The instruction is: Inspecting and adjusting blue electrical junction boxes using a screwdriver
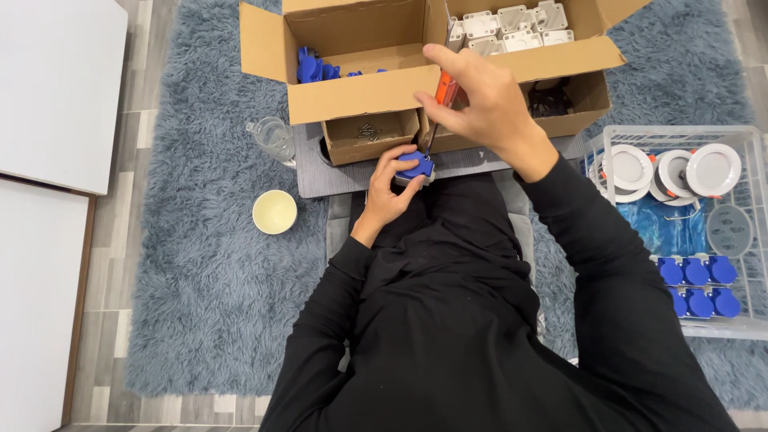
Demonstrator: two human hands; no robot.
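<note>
My left hand (390, 190) grips a small blue part (417, 167) on a white base, resting it on the grey board (336, 178) over my lap. Above it, my right hand (478, 102) holds an orange-handled screwdriver (442, 93) upright, its tip pointing down onto the blue part. Both arms wear black sleeves.
An open cardboard box (352, 92) ahead holds blue parts (314, 68), white parts (512, 26) and a small box of screws (370, 132). A clear wire-lined bin (744, 240) at right holds round white fixtures and blue parts. A glass (274, 138) and cream bowl (274, 211) sit on the grey rug.
</note>
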